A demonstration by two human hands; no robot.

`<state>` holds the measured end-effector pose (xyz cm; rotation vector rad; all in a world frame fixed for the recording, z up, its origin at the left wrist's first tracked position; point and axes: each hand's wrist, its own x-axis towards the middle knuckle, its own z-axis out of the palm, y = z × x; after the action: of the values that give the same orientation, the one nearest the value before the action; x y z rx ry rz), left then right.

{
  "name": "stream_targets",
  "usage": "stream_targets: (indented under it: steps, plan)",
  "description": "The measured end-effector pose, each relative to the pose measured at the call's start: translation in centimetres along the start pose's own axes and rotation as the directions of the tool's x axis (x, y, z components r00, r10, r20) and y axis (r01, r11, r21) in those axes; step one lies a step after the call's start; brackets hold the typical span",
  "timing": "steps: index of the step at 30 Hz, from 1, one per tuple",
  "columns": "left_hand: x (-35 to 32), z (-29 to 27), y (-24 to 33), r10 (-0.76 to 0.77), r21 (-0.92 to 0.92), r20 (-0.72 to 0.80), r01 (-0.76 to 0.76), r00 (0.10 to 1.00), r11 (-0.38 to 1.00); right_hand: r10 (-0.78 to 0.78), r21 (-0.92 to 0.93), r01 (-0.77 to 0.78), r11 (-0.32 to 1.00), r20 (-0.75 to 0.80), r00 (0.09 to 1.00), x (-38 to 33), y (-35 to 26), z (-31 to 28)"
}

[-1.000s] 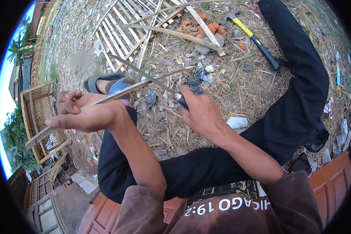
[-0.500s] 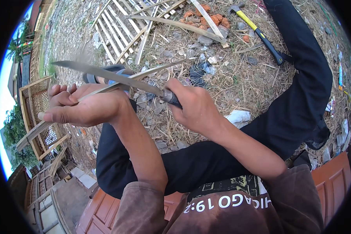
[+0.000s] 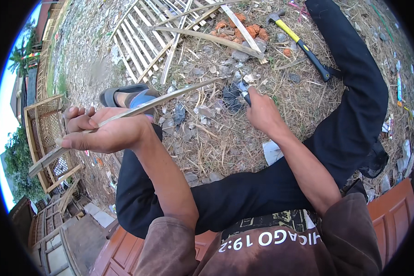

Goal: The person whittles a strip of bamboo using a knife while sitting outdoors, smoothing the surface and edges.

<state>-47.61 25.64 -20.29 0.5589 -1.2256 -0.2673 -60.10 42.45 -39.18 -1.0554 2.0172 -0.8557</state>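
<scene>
Holds both bare forearms [image 3: 163,177] stretched forward. Has the left hand [image 3: 111,137] turned palm up, with fingers loosely curled over a thin wooden strip [image 3: 172,96], laid slantwise between them and the thumb and jutting out past both sides of the hand. Clenches the right hand [image 3: 264,115], back upward, around the dark handle of a knife [image 3: 247,97], near the strip's far end, with blade foreshortened.

The strip [image 3: 170,96] is of bare wood, slightly rough. The knife [image 3: 247,98] shows shiny metal. The trousers [image 3: 248,188] are matt cloth, and the hammer handle [image 3: 311,54] looks like smooth plastic.
</scene>
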Motion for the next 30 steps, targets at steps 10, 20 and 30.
stream_targets:
  steps: [10, 20, 30]
  plan:
    - [2.4, -3.7, -3.4, -0.561, -0.166, 0.084, 0.567, 0.824, 0.807, -0.145, 0.186, 0.122, 0.975, 0.118, 0.982, -3.2, -4.1, -0.1]
    - [3.5, -7.8, -7.9, -0.653, -0.294, 0.213, 0.685, 0.727, 0.667, 0.186, 0.49, -0.24, 0.838, 0.157, 0.97, -1.6, -1.1, 1.5]
    - [3.3, -7.5, -7.3, -0.682, -0.222, 0.063, 0.677, 0.728, 0.702, 0.322, 0.626, -0.478, 0.617, 0.354, 0.878, -1.6, -2.1, 3.3]
